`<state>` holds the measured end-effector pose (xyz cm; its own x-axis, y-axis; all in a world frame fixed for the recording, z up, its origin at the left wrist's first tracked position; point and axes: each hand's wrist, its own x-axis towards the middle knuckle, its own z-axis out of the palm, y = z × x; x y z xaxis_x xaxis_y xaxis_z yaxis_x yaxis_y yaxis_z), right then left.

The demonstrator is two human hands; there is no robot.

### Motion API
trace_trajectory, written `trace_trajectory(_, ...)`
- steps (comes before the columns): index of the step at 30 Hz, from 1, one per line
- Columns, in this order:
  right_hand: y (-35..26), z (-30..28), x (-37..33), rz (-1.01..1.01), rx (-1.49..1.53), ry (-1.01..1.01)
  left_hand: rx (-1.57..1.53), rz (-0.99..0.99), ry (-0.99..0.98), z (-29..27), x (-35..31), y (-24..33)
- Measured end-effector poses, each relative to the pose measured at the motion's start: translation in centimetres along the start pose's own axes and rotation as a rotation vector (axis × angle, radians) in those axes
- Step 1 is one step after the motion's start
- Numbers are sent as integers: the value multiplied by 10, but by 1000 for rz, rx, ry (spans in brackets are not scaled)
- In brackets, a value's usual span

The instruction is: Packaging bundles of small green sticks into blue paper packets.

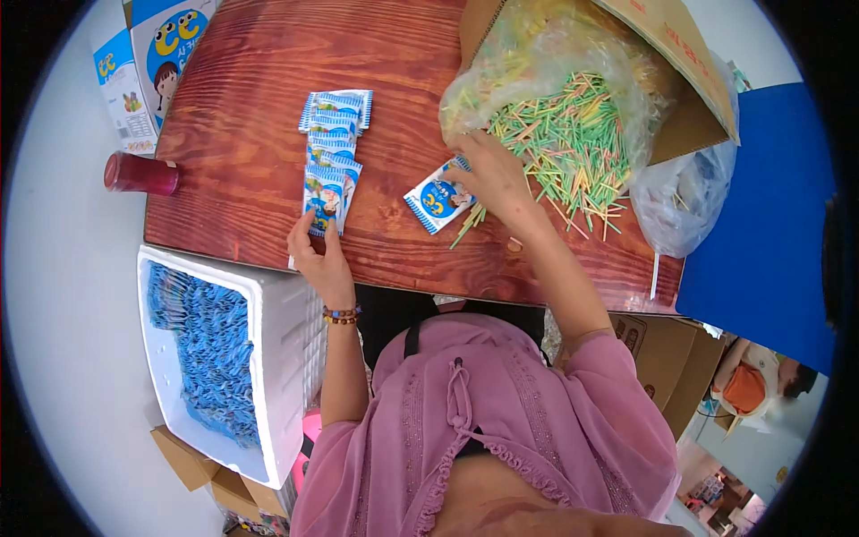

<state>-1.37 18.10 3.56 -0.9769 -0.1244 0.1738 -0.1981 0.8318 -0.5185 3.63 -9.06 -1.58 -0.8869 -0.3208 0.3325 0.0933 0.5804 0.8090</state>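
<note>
Foam box [279, 358], one, white and rectangular, stands well filled with flat blue packets [215, 349], too dense to count. One clear plastic bag [646, 116] holds plenty of thin green-and-yellow sticks [573, 134], uncountable. One overlapping row of blue-and-white packets [333, 154], number partly hidden, meets the left hand [320, 267], thumb and finger apart; one separate packet [436, 204] lies under the right hand [497, 179], grip unclear.

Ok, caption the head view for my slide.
Left hand at overlapping packets, right hand at a single packet beside colored sticks.

Your left hand [324, 261] is touching the near end of a row of overlapping packets [331, 183] — your right hand [497, 177] is touching a single packet [437, 202], while coloured sticks [573, 139] are spilling from a clear bag [537, 49] at far right.
</note>
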Motion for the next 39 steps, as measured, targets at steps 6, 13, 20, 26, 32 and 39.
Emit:
trace_trajectory(6, 32, 2, -4, 0, 151, -29, 82, 75, 70, 11, -4, 14)
trace_trajectory(13, 48, 5, -11, -18, 279, 89, -113, 161, -264, 47, -15, 75)
trace_trajectory(20, 46, -5, -21, 128, 744, 152, -119, 194, -288, 90, 6, 98)
trace_trajectory(26, 21, -13, -31, 234, 1330, 122, -1028, -547, -519, 96, 3, 96)
trace_trajectory(32, 33, -5, -40, 310, 1231, 53, -1052, -528, -498, 95, 2, 108)
trace_trajectory(39, 19, -16, -46, 258, 1096, 178, -1029, -544, -419, 101, -6, 108)
